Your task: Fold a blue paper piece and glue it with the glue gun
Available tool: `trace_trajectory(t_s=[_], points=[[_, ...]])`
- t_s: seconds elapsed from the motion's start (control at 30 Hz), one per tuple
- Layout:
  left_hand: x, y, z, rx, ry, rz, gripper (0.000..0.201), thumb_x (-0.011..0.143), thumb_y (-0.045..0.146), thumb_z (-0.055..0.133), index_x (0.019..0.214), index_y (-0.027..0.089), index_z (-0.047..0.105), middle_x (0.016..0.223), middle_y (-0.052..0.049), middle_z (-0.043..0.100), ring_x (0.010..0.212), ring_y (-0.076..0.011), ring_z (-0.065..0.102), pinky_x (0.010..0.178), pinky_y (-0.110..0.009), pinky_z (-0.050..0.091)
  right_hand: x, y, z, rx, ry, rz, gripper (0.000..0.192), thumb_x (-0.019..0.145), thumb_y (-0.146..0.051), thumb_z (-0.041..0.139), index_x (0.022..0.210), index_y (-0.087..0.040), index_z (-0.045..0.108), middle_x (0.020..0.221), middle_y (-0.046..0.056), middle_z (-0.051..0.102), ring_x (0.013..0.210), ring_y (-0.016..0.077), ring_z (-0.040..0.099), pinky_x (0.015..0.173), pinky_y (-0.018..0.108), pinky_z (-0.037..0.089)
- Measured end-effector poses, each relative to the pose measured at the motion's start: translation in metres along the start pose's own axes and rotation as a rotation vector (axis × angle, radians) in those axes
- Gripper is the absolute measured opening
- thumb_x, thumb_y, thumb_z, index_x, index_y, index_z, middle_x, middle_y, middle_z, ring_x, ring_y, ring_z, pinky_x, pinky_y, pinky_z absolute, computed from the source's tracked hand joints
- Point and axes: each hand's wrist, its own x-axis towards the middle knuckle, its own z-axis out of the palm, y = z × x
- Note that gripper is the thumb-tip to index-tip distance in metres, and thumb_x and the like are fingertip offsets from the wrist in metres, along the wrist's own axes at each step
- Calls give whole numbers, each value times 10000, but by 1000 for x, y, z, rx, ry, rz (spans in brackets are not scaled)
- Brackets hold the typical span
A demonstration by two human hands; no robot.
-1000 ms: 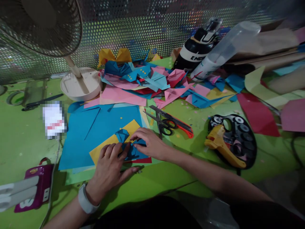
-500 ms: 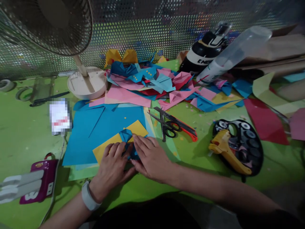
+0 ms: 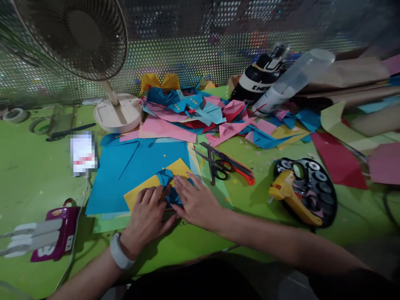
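Pressing blue paper point(image 3: 168, 180), scissors point(image 3: 222, 163) near right hand point(image 3: 197, 203)

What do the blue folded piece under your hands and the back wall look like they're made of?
Small blue folded piece: thin matte coloured paper, judging by its sharp creases. Both the left hand and right hand press it flat. Perforated back wall: probably sheet metal, given its grey sheen and regular holes.

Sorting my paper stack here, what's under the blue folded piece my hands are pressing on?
The blue folded piece lies on a yellow sheet, which lies on a large blue sheet. The left hand and right hand cover its lower part.
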Motion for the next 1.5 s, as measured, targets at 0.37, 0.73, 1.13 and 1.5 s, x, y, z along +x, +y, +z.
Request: trace_trajectory(t_s=[0.37, 0.73, 1.13, 1.5], points=[[2, 2, 4, 3, 32, 8, 608, 865, 570, 458, 1243, 99, 524, 1075, -152, 604, 943, -279, 542, 814, -413, 423, 28, 30, -32, 459, -243, 400, 218, 900, -281, 471, 927, -165, 654, 916, 79, 720, 852, 206, 665, 757, 323, 497], [3, 3, 5, 0, -6, -33, 606, 855, 578, 461, 1230, 108, 535, 1056, -141, 601, 927, -275, 532, 788, -411, 419, 66, 52, -8, 1181, -953, 613, 332, 899, -272, 512, 591, -147, 518, 486, -13, 632, 361, 66, 556, 401, 154, 366], [3, 4, 1, 24, -35, -55, 617, 852, 590, 457, 1241, 118, 543, 1061, -136, 602, 939, -289, 537, 790, -420, 404, 54, 68, -3, 1230, -944, 618, 345, 800, -366, 628, 560, -125, 572, 475, 18, 639, 424, 107, 608, 400, 179, 332], [2, 2, 1, 48, -22, -34, 606, 860, 607, 423, 1226, 145, 563, 1101, -142, 597, 963, -294, 534, 800, -428, 409, 52, 64, -13, 1223, -896, 644, 357, 863, -344, 576, 575, -134, 572, 467, 3, 637, 420, 99, 601, 402, 177, 331]])
